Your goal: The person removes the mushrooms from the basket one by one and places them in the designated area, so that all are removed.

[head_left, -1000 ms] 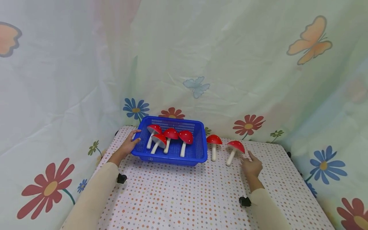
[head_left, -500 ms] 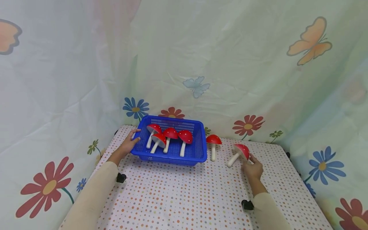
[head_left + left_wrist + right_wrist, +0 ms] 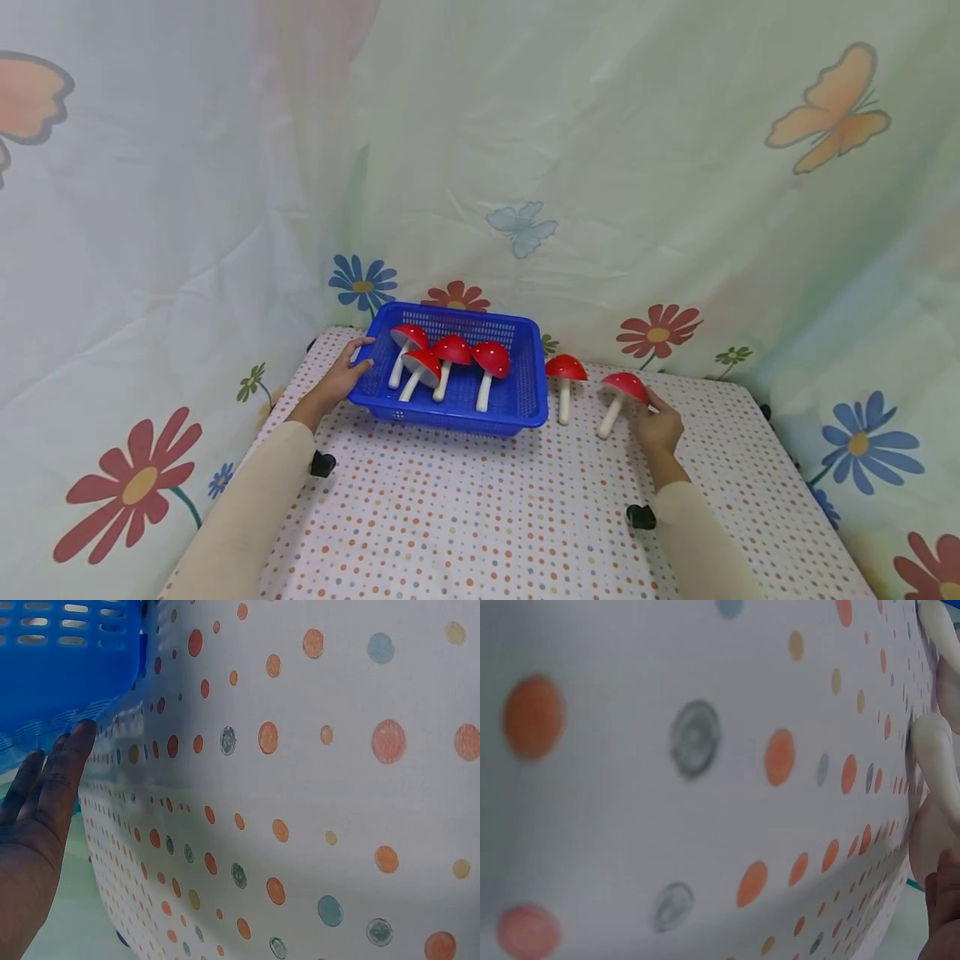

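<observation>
My left hand (image 3: 337, 382) is at the left end of a blue plastic basket (image 3: 457, 423). In the left wrist view its fingers (image 3: 67, 769) lie straight along the basket's outer side. Several toy mushrooms (image 3: 491, 358) with red, white-dotted caps and white stems lie inside. On the right, my right hand (image 3: 660, 427) holds the cap edge of another toy mushroom (image 3: 625, 386), whose stem points down and left. The cap partly hides its fingertips. The right wrist view catches this mushroom's pale stem (image 3: 936, 761) beside the curled fingers.
A further red-capped mushroom (image 3: 566, 367) lies between the basket and the right hand. The table has a dotted cloth (image 3: 465, 508). A printed curtain (image 3: 465, 150) with flowers and butterflies rises behind it. Small black devices (image 3: 641, 517) sit at the wrists.
The right hand has come to the rightmost mushroom's cap and taken hold of it. That mushroom tipped rightward, then swung back more upright. The left hand has stayed at the basket.
</observation>
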A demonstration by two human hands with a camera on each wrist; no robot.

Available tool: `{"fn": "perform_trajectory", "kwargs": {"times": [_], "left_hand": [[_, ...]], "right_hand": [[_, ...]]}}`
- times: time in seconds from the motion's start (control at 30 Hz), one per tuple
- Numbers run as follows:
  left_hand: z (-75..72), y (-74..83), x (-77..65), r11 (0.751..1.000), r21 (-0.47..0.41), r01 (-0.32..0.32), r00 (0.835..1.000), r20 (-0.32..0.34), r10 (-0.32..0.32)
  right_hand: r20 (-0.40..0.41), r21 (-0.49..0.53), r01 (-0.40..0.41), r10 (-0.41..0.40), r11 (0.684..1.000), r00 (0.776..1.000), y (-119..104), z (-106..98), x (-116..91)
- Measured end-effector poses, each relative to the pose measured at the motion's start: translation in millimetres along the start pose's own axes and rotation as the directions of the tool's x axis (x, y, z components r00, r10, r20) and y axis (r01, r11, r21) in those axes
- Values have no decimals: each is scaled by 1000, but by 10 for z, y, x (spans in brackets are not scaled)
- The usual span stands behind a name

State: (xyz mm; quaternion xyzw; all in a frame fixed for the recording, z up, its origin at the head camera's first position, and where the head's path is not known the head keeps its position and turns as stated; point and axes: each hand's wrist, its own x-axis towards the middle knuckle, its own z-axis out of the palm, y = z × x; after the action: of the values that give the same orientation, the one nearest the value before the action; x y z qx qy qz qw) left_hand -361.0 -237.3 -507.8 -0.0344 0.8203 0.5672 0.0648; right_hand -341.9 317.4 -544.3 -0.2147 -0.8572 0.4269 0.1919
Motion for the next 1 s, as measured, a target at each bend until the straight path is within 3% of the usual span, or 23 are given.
{"fn": "perform_trajectory", "kwargs": {"times": [0.4,0.6,0.87,1.0], "left_hand": [[-53,-10,37,1000,-15,-4,1000,-11,4],[-54,12,33,1000,-13,-8,1000,-8,7],[-6,10,36,998,-35,-52,999,0,52],[3,0,40,999,-24,-28,1000,-4,28]], "right_hand": [[7,-114,73,-72,991,997,-140,134,72],[-38,-138,89,-95,986,995,-118,191,139],[-99,-21,113,-115,993,988,-136,239,257],[-99,74,90,-82,993,992,-156,284,284]]}}
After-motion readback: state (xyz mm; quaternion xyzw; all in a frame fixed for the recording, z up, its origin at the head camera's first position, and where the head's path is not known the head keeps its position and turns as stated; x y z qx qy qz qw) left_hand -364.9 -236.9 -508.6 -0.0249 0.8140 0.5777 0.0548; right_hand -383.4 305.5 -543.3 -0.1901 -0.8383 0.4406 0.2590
